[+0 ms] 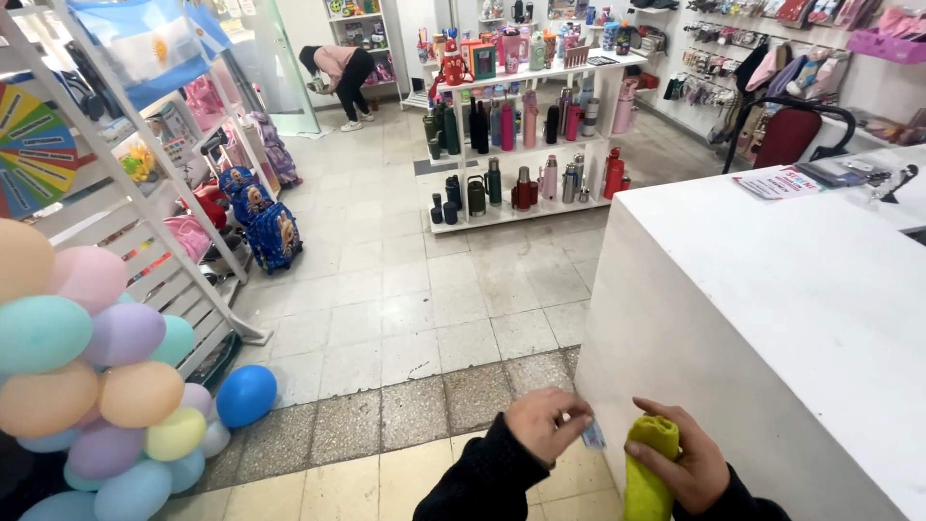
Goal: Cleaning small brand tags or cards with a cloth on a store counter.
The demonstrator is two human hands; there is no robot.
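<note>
My right hand (685,461) grips a rolled yellow-green cloth (648,473) low against the front face of a white counter (762,318). My left hand (546,423) is beside it, fingers pinched on a small pale blue-white piece (593,436) that touches the counter's front near its lower corner. Both arms wear dark sleeves. The two hands are a short gap apart.
A cluster of pastel balloons (92,386) stands at the left by a white slatted rack (164,251). White shelves of bottles and flasks (526,145) stand across the tiled floor. Another person (338,72) bends over at the back. Backpacks (265,227) lean near the rack.
</note>
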